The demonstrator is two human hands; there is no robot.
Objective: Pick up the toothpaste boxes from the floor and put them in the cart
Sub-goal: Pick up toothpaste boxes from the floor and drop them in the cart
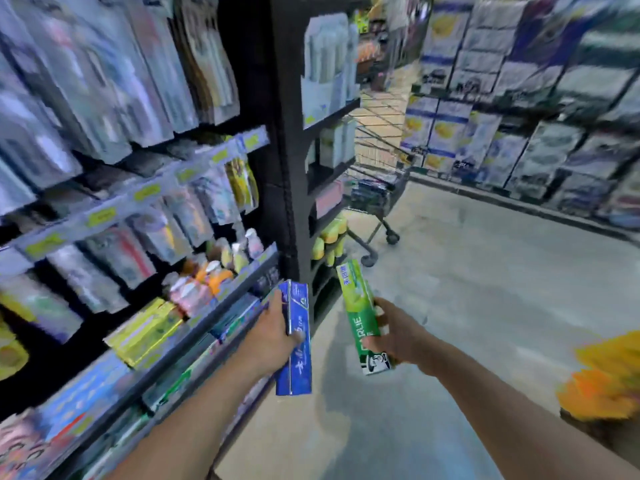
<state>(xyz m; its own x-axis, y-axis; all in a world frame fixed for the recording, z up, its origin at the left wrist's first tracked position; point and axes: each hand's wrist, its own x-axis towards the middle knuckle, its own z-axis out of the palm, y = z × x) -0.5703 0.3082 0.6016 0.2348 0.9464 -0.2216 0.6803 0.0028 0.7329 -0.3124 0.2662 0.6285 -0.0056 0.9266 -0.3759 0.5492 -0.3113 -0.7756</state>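
My left hand (273,337) grips a blue toothpaste box (296,341), held upright in front of me. My right hand (394,337) grips a green toothpaste box (360,313), tilted with its top leaning left. Both boxes are off the floor, close together, beside the end of the shelf. A wire shopping cart (377,188) stands farther down the aisle, beyond the boxes, with dark packs in its basket. The frame is blurred.
Shelves (145,306) of toothbrushes, bottles and toothpaste run along my left, ending in a black upright post (287,168). Stacked boxed goods (519,133) line the right side. Grey floor (485,289) lies between. Yellow and orange items (606,379) sit at the lower right.
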